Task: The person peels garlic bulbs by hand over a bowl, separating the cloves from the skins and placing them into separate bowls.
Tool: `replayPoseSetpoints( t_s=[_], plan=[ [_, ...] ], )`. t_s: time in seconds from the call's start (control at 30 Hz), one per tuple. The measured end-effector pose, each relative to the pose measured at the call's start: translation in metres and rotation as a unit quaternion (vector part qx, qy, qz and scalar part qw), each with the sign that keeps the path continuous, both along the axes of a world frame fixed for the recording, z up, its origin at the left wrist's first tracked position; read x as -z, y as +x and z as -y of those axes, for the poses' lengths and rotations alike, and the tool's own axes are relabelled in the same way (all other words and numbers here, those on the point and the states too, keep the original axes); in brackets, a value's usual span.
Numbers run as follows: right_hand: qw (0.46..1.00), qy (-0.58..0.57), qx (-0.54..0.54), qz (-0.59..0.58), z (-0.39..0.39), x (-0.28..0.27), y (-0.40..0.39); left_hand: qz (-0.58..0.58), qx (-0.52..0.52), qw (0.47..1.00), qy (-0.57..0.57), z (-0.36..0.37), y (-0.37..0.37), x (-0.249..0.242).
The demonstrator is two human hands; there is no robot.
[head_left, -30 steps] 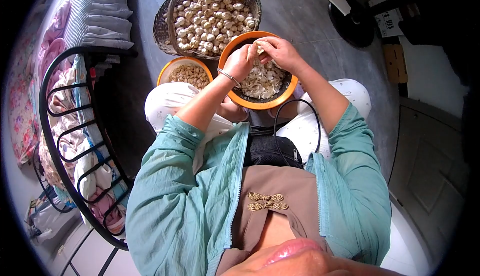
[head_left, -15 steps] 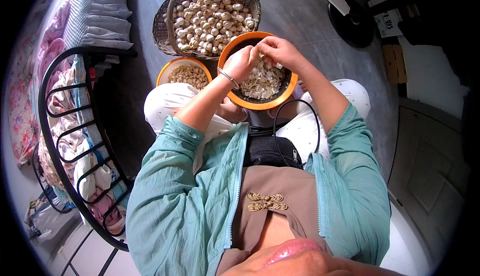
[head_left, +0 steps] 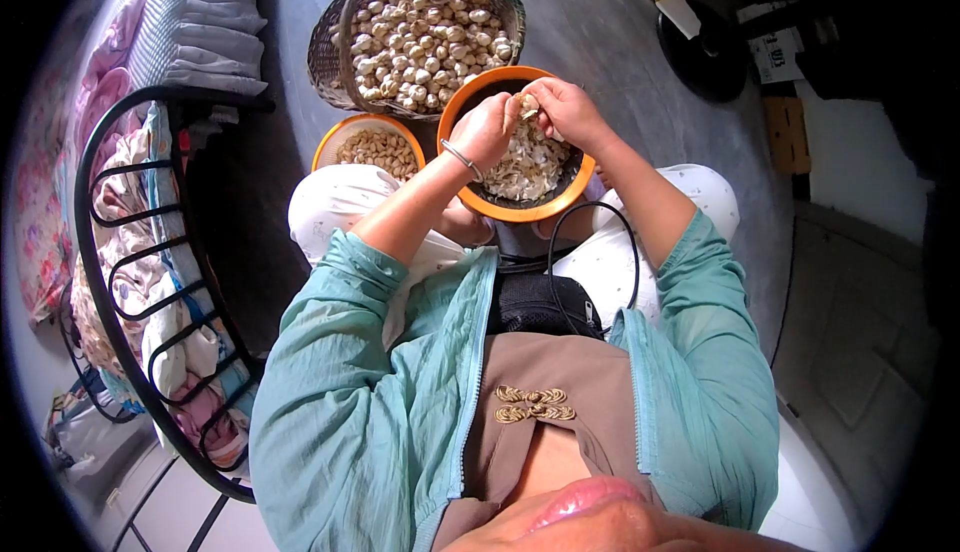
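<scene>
My left hand [head_left: 484, 130], with a bangle at the wrist, is closed with its fingertips against a pale piece of garlic [head_left: 528, 106]. My right hand [head_left: 566, 114] pinches the same garlic from the other side. Both hands are over an orange-rimmed basin [head_left: 455, 110], whose dark inside holds a heap of papery garlic skins [head_left: 524, 166]. Left of it stands a smaller orange-rimmed basket [head_left: 322, 148] with peeled garlic cloves [head_left: 380, 152]. Behind them is a wicker basket [head_left: 322, 57] full of whole garlic bulbs [head_left: 425, 44].
A black metal bed frame [head_left: 90, 217] with heaped clothes and bedding [head_left: 140, 222] stands at the left. My knees flank the basin. A round black base [head_left: 700, 57] is on the grey floor [head_left: 590, 17] at back right, near a cardboard box [head_left: 788, 134].
The garlic now shows between my fingertips, where it was hidden before. My right hand has turned slightly and the hands have parted a little. The view has shifted a touch.
</scene>
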State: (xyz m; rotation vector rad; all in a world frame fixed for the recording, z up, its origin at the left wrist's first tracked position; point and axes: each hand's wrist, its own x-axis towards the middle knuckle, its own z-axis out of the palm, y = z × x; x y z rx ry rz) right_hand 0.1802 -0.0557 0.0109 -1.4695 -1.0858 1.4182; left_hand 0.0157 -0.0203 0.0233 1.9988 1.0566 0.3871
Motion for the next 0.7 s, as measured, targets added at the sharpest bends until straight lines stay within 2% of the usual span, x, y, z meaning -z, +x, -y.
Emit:
replayPoseSetpoints(
  t_s=[0.07, 0.1, 0.17, 0.2, 0.27, 0.37, 0.5, 0.57, 0.6, 0.67, 0.7],
  plan=[
    [0.996, -0.052, -0.01, -0.069, -0.003, 0.0, 0.004, 0.007, -0.009, 1.0, 0.005, 0.0, -0.001, -0.003],
    [0.996, -0.052, -0.012, -0.067, -0.003, 0.001, 0.006, 0.011, -0.015, 1.0, 0.009, 0.001, -0.001, -0.004],
    [0.978, -0.073, 0.008, -0.193, -0.004, 0.002, 0.007, 0.016, -0.02, 1.0, 0.016, -0.001, -0.002, -0.004],
    [0.979, -0.073, 0.007, -0.192, -0.004, 0.003, 0.009, 0.02, -0.022, 0.999, 0.023, -0.003, -0.002, -0.003],
    [0.951, -0.114, 0.007, -0.289, -0.004, -0.009, 0.012, 0.02, -0.026, 0.999, 0.016, -0.006, -0.003, -0.001],
    [0.94, -0.141, -0.004, -0.312, -0.004, -0.012, 0.015, 0.035, -0.037, 0.997, 0.049, -0.009, -0.004, 0.005],
    [0.963, -0.14, -0.004, -0.23, -0.004, -0.012, 0.013, 0.023, -0.042, 0.998, 0.039, -0.012, -0.006, 0.008],
    [0.988, -0.038, -0.047, -0.145, -0.005, -0.007, 0.013, 0.029, -0.044, 0.998, 0.041, -0.014, -0.007, 0.006],
    [0.988, -0.037, -0.047, -0.145, -0.004, -0.005, 0.013, 0.036, -0.048, 0.997, 0.042, -0.014, -0.007, 0.005],
    [0.997, -0.018, -0.055, -0.041, -0.004, -0.01, 0.008, 0.039, -0.045, 0.997, 0.048, -0.015, -0.007, 0.004],
    [0.998, 0.001, -0.052, -0.045, -0.004, -0.007, 0.007, 0.041, -0.043, 0.997, 0.054, -0.015, -0.007, 0.004]
  ],
)
